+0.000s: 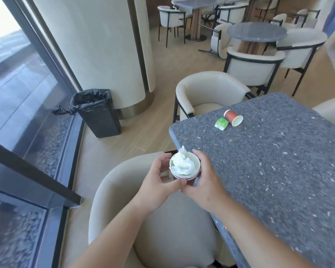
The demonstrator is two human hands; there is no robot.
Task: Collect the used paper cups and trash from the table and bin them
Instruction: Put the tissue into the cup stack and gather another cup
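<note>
Here, both hands' grip on stacked cups (pixel 184 176), tissue (pixel 182 163) inside

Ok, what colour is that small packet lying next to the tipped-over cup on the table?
Green and white. The small packet shows best in the head view, just left of the tipped red-brown cup.

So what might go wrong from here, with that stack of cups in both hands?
The crumpled tissue sticks up out of the stacked cups and could fall out on the way to the bin. The tipped cup lies on its side near the table edge and might roll off.
</note>
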